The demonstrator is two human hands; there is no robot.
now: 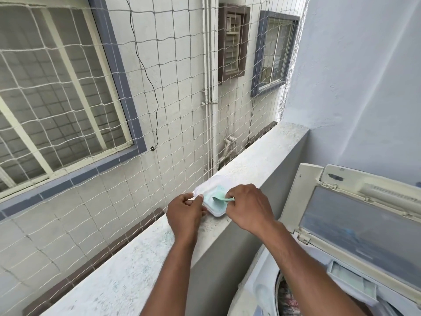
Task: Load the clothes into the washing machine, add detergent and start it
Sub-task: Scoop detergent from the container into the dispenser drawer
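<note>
Clothes [288, 299] already in washing machine [262, 290], lid [355, 226] up. Left hand [185, 214] pinches detergent tub [215, 205] on ledge [136, 258]; right hand [248, 207] clamped on green scoop [222, 199]. Dosing, starting left.

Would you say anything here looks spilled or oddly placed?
Yes: pale specks that look like spilled detergent dot the ledge near the tub, which sits close to the ledge's inner edge. The left hand steadies it while the right hand holds the scoop.
</note>
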